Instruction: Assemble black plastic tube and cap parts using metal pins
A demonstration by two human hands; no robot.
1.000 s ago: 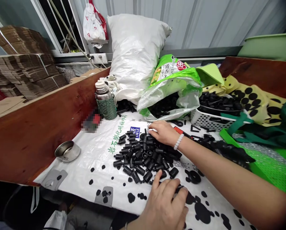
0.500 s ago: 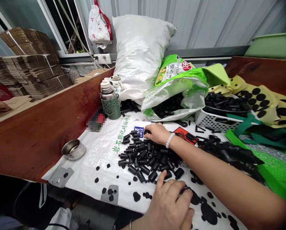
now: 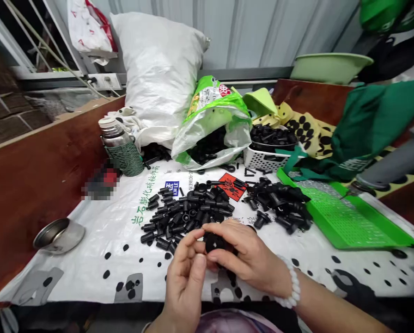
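Observation:
My right hand (image 3: 245, 247), with a white bead bracelet on the wrist, is closed around a black round plastic part (image 3: 214, 243) near the table's front edge. Right beside it, my left hand (image 3: 189, 273) has its fingers curled. The left fingertips meet the part and the right fingertips; what lies inside them is hidden. Just beyond both hands spreads a pile of black ribbed plastic pieces (image 3: 179, 212), short and cylindrical with narrow stems. To the right of that lies a second heap of larger black plastic parts (image 3: 279, 203).
A steel bowl (image 3: 59, 236) and a thermos (image 3: 122, 152) stand at left. Behind are a white sack (image 3: 158, 69), an open green rice bag (image 3: 210, 125) and a white basket (image 3: 267, 159) of black parts. A green tray (image 3: 359, 226) and a grey-handled tool (image 3: 390, 162) are at right.
My right hand has come back from the pile towards the front edge, and my left hand has closed up beside it. The view has turned right, showing the whole green tray.

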